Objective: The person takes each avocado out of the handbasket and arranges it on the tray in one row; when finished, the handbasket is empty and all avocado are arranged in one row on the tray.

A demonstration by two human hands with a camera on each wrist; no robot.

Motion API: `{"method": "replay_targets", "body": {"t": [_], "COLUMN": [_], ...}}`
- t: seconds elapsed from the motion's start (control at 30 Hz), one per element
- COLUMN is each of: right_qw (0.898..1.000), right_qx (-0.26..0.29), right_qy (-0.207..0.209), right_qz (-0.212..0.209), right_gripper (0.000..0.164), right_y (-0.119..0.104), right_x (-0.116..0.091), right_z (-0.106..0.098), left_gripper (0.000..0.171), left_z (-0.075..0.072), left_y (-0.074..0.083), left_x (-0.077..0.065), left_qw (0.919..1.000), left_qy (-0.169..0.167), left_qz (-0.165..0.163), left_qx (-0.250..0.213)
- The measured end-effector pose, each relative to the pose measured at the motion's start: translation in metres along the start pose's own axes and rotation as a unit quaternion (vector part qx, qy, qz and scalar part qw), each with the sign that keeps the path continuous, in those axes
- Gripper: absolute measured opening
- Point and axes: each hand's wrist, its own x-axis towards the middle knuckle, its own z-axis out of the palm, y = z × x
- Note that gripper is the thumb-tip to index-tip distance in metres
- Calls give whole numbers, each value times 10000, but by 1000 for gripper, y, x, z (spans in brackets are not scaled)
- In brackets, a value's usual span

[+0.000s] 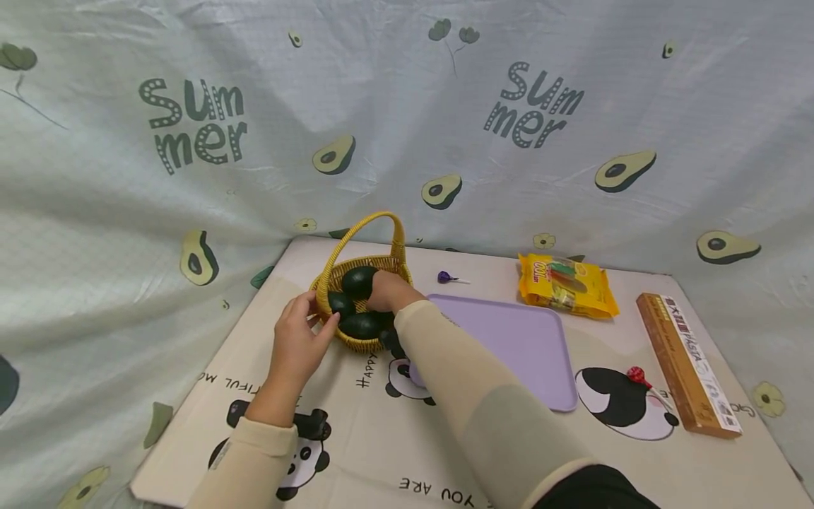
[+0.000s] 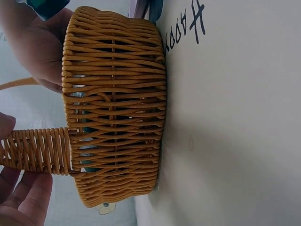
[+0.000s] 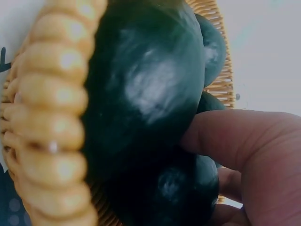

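A yellow wicker basket [image 1: 361, 345] stands toward the back left of the table and holds several smooth, dark green avocados. My left hand [image 1: 299, 339] grips the foot of the basket handle [image 2: 40, 150], thumb on one edge and fingers on the other. My right hand [image 1: 388, 290] reaches inside the basket. In the right wrist view, its thumb and fingers lie around a dark avocado [image 3: 171, 188], partly in shadow. A larger-looking avocado [image 3: 146, 80] fills the near side there. In the head view, one avocado [image 1: 358, 282] lies beside the right hand and another [image 1: 365, 326] nearer the front rim.
A flat purple tray [image 1: 515, 339] lies right of the basket, partly behind the right sleeve. Behind it are a purple lollipop [image 1: 444, 277] and a yellow packet [image 1: 566, 286]. Farther right lie a red lollipop [image 1: 636, 375] and a long pasta box [image 1: 689, 364]. A printed curtain [image 1: 394, 92] hangs behind.
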Motion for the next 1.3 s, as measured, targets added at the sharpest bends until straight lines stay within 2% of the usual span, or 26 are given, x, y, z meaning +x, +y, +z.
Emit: {"method": "replay_targets", "body": {"t": [0.13, 0.37, 0.83, 1.3], "right_qw": [9999, 9997, 9969, 9934], "right_qx": [0, 44, 135, 350], "right_qy": [55, 251, 737, 898], "right_qz": [84, -4, -252, -623], "right_gripper": [48, 54, 57, 63], "right_y": [4, 4, 9, 12], "right_x": [-1, -6, -14, -28], "right_z": [0, -5, -15, -23], "left_gripper": [47, 46, 51, 52], "left_z": [2, 4, 9, 6], "left_y": [2, 2, 7, 5], "left_x": [1, 4, 0, -1], "left_qw": [10000, 9999, 9996, 9999], "left_qy": [-89, -70, -145, -80], "left_qz": [33, 145, -223, -114], "left_qx": [11, 1, 110, 38]}}
